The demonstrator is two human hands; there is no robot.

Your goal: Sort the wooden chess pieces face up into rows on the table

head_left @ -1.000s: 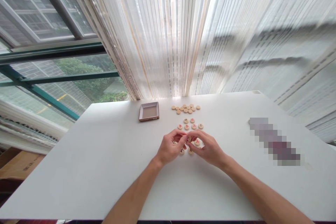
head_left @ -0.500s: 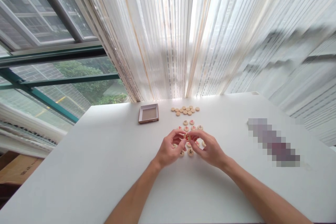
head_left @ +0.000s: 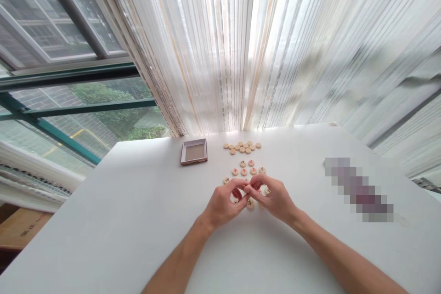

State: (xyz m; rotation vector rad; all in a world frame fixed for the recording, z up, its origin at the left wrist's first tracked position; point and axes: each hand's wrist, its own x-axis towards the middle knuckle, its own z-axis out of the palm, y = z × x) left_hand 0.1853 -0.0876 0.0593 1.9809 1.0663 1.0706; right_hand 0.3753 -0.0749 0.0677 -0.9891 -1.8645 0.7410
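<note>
My left hand (head_left: 220, 204) and my right hand (head_left: 277, 198) meet at the fingertips above a group of round wooden Chinese chess pieces. Both are closed in a pinch around one Chinese chess piece, which the fingers almost wholly hide. Just beyond my fingers lie face-up pieces with red or black characters, among them a red-marked piece (head_left: 251, 163) and a black-marked piece (head_left: 262, 170). Another black-marked piece (head_left: 250, 203) rests on the near side, below the fingertips. Several more are partly covered by my hands.
Farther back is a cluster of plain-looking wooden pieces (head_left: 242, 149). To their left stands a shallow open box (head_left: 182, 154) on the white table (head_left: 120, 220). A pixelated object (head_left: 361, 193) lies at the right. Striped curtains (head_left: 220, 55) hang behind the table.
My fingertips have drawn together around the piece, whose red character showed between them before and is now hidden. The pieces on the table look unmoved; the view has shifted slightly.
</note>
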